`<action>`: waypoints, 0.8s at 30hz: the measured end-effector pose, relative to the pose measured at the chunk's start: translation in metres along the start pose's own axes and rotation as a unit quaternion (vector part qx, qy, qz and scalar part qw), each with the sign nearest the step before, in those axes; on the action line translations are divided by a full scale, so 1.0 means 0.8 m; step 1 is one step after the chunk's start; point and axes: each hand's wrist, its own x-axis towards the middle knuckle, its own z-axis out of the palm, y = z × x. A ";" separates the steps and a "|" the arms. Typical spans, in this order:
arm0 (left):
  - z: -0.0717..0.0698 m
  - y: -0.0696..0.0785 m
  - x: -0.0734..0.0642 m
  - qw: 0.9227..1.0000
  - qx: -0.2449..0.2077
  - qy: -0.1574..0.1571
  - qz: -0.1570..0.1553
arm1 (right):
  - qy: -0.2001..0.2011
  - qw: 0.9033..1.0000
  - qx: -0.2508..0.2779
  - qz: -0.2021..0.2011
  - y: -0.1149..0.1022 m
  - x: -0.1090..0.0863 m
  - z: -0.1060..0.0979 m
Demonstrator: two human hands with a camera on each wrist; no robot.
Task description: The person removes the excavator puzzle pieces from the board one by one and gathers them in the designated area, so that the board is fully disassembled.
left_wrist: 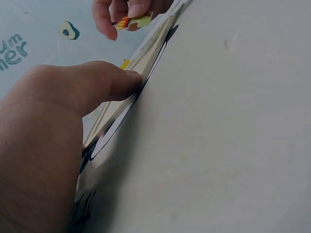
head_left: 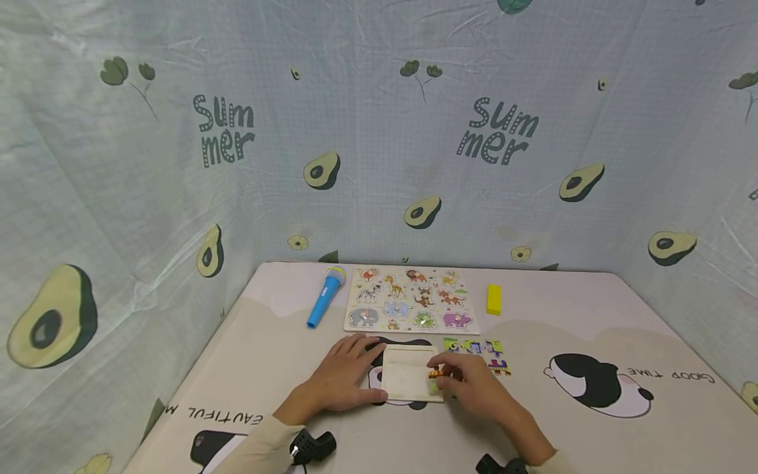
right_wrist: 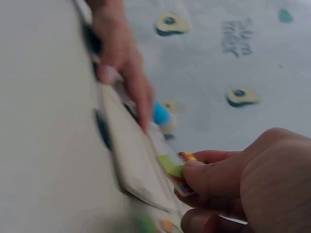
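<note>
A shallow, pale wooden puzzle tray (head_left: 408,375) lies on the table between the two hands. My left hand (head_left: 343,376) rests at its left side with the fingers extended, and the thumb (left_wrist: 127,83) presses against the tray's near edge. Over the tray's right side, my right hand (head_left: 474,385) pinches a small colourful jigsaw piece (right_wrist: 171,167), green with red and yellow, between thumb and fingers. Several loose jigsaw pieces (head_left: 497,365) lie just beyond the right hand, partly hidden by it.
Behind the tray lies an animal puzzle board (head_left: 414,330). To its left is a blue toy microphone (head_left: 324,299), to its right a yellow block (head_left: 494,300). A printed curtain (head_left: 379,131) encloses the back and sides of the table.
</note>
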 end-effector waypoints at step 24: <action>-0.001 0.000 0.000 1.000 0.002 0.000 0.002 | -0.007 0.982 0.082 0.172 0.081 -0.046 -0.095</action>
